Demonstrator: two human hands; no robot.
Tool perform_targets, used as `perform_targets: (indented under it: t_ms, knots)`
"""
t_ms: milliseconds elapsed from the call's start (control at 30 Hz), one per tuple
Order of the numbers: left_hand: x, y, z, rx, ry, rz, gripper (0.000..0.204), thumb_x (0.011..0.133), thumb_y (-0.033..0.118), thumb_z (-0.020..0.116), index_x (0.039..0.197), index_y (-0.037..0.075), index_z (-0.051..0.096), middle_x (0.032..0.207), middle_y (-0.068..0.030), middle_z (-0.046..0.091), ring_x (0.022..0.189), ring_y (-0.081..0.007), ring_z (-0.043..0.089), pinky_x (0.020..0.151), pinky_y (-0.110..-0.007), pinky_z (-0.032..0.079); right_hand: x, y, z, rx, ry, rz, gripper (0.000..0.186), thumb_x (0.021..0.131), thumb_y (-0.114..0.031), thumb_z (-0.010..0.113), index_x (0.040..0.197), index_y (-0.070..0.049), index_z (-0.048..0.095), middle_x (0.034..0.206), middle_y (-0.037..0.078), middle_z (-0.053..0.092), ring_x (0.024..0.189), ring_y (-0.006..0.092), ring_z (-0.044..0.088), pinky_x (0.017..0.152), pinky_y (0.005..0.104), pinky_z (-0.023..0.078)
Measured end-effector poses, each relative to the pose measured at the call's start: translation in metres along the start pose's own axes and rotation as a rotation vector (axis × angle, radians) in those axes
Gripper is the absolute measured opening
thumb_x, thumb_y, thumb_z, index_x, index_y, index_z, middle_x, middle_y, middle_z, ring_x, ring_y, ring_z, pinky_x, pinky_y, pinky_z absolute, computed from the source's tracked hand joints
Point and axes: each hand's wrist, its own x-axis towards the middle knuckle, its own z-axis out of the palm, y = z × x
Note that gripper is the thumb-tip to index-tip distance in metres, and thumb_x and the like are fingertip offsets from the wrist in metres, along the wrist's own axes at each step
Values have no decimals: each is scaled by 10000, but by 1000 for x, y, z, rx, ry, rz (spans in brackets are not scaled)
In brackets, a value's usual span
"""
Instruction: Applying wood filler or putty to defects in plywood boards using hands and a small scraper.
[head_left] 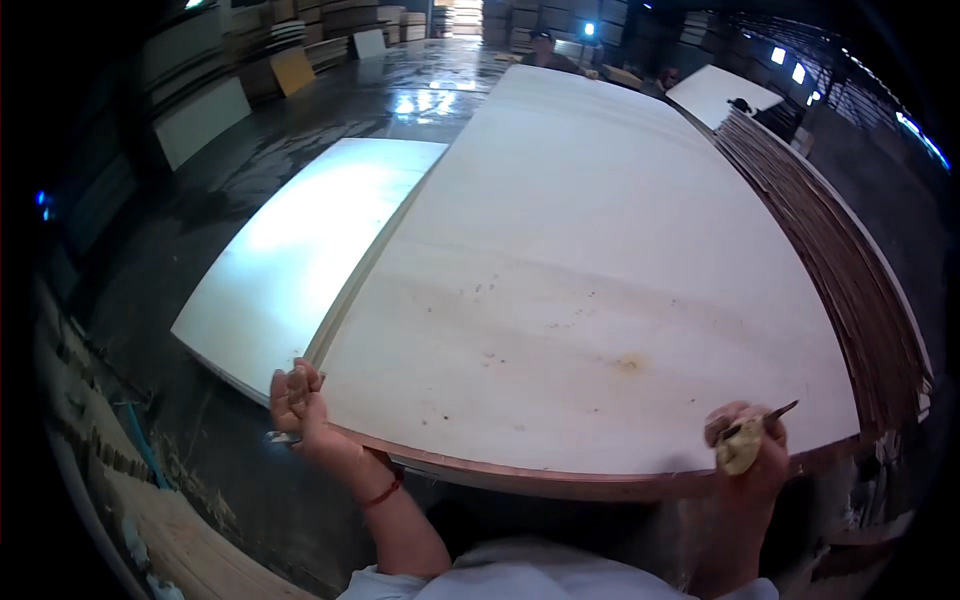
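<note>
A large pale plywood sheet (580, 240) lies in front of me, with small dark specks and a yellowish spot on its near half. My left hand (303, 410) is at its near left corner, fingers curled and closed against the edge. A small shiny metal piece (283, 437) shows beside that hand; whether the hand holds it is unclear. Over the near right edge, my right hand (755, 440) is closed round a thin dark pointed tool (782, 410) and a yellowish putty-like lump (740, 447).
To the left lies a lower stack of pale sheets (310, 220). A stack of brown-edged veneer (830, 240) runs along the right side. Wood scraps (180, 530) lie at lower left. Beyond the far edge is a person (545, 55), with stacked boards (345, 25) farther back.
</note>
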Motion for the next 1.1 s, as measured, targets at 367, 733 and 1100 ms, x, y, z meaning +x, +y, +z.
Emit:
perform_targets:
  t_ms: [367, 733, 1100]
  knots:
    - [122, 26, 76, 23, -121, 69, 446, 817, -117, 401, 1246, -58, 509, 1136, -193, 600, 1209, -301, 602, 1139, -517, 461, 12, 5, 66, -211, 266, -355, 209, 1001, -118, 502, 1162, -6, 574, 1046, 193, 619, 980, 297, 635, 764, 350, 553]
    - [354, -17, 6, 110, -153, -75, 322, 926, -13, 450, 1194, -16, 630, 1274, -195, 639, 1233, -294, 615, 1111, -419, 475, -13, 17, 34, -310, 783, -450, 221, 1013, -66, 482, 1151, 34, 624, 1063, 91, 666, 981, 177, 659, 881, 324, 524]
    - [431, 85, -44, 1410, -448, 211, 413, 1060, 205, 452, 1327, -91, 562, 1249, -236, 647, 1108, -287, 647, 967, -394, 504, -33, 63, -39, -1612, 940, -602, 392, 937, -214, 673, 1231, 40, 627, 1240, 182, 612, 1137, 314, 590, 1005, 386, 491]
